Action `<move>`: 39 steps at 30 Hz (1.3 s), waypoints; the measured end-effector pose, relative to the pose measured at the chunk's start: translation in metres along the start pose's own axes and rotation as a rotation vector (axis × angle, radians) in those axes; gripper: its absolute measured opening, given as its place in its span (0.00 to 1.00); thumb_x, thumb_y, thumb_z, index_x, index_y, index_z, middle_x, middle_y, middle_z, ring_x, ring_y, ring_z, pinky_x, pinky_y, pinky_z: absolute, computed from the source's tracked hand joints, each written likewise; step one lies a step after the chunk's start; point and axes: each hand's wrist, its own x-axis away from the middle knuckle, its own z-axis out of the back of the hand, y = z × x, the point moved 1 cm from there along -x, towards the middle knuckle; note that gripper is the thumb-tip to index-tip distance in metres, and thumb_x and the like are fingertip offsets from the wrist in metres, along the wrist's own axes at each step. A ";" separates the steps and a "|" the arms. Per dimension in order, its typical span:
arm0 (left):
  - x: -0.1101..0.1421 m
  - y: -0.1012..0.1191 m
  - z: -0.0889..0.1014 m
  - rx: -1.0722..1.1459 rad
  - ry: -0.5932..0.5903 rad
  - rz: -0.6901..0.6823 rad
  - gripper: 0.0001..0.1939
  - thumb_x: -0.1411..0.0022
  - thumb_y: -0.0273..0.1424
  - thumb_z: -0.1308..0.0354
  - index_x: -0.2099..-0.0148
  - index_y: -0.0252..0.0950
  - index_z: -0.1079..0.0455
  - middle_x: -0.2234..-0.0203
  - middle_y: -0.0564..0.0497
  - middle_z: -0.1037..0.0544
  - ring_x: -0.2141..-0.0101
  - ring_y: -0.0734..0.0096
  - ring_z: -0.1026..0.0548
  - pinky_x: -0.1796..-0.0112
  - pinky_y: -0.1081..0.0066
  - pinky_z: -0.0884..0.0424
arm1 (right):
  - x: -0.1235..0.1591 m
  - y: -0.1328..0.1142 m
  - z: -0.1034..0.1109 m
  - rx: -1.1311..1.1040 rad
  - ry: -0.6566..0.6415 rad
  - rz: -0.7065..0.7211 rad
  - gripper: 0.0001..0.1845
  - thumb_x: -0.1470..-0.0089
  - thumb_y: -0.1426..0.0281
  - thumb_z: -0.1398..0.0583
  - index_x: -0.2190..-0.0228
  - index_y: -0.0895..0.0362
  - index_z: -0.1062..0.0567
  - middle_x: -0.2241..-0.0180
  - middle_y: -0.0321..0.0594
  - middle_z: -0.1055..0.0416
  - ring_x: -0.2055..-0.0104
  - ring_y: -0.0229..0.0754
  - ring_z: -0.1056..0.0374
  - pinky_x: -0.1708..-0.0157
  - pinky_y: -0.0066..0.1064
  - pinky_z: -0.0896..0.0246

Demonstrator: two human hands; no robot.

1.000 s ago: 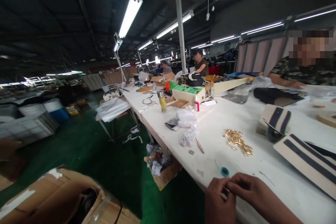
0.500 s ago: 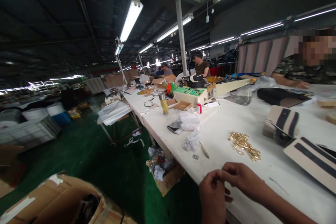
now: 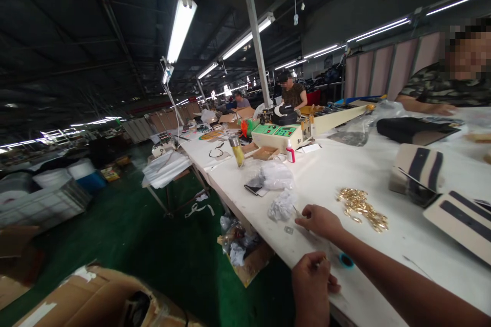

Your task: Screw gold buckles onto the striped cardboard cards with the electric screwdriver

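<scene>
My right hand [image 3: 320, 220] is over the table with its fingers closed on an awl [image 3: 296, 210]; its thin shaft pokes out and most of the handle is hidden under the fingers. At the table's near edge my left hand [image 3: 312, 286] is closed, with a tiny gold-coloured bit at the fingertips that is too small to name. A pile of gold metal clasps [image 3: 362, 208] lies right of my right hand. Beside that forearm sits a small round blue-rimmed thing [image 3: 346, 260]. A small flat metal plate [image 3: 288, 230] lies left of the fingers.
Crumpled plastic [image 3: 282, 204], a red-and-white bottle [image 3: 290, 152], a yellow jar [image 3: 237, 152] and a green-panelled machine [image 3: 282, 135] stand farther along the white table [image 3: 322, 173]. Striped panels [image 3: 460, 219] lie at right, near a seated co-worker [image 3: 433, 92]. Below left is a cardboard box [image 3: 76, 296].
My right hand has left my left hand and moved up and left onto the awl. The blue-rimmed thing now shows beside the forearm. My left hand stays near the table edge.
</scene>
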 end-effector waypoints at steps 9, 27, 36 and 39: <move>0.004 0.008 -0.002 -0.122 -0.030 -0.031 0.30 0.49 0.49 0.26 0.54 0.28 0.17 0.80 0.51 0.22 0.77 0.67 0.23 0.71 0.69 0.21 | -0.007 0.003 -0.002 0.033 0.030 -0.054 0.11 0.45 0.60 0.35 0.64 0.51 0.17 0.60 0.42 0.17 0.57 0.51 0.24 0.64 0.36 0.41; 0.023 0.008 -0.011 -0.062 -0.075 -0.083 0.33 0.55 0.51 0.23 0.58 0.28 0.18 0.82 0.51 0.23 0.79 0.69 0.26 0.75 0.70 0.23 | 0.122 0.072 0.060 -0.716 0.270 -0.025 0.26 0.45 0.47 0.37 0.53 0.52 0.24 0.75 0.31 0.29 0.75 0.45 0.29 0.70 0.36 0.34; 0.048 -0.003 -0.042 0.109 -0.033 -0.070 0.33 0.62 0.48 0.18 0.60 0.31 0.21 0.79 0.51 0.22 0.79 0.72 0.26 0.75 0.69 0.22 | 0.196 0.103 0.070 -0.953 0.344 -0.172 0.32 0.48 0.43 0.34 0.54 0.56 0.21 0.74 0.37 0.27 0.73 0.45 0.31 0.71 0.37 0.35; 0.045 0.017 -0.046 0.187 0.040 -0.138 0.31 0.63 0.45 0.17 0.61 0.32 0.22 0.76 0.51 0.20 0.79 0.74 0.26 0.75 0.72 0.24 | 0.190 0.095 0.080 -0.999 0.362 -0.130 0.35 0.51 0.47 0.31 0.50 0.58 0.21 0.72 0.37 0.27 0.69 0.47 0.29 0.70 0.37 0.33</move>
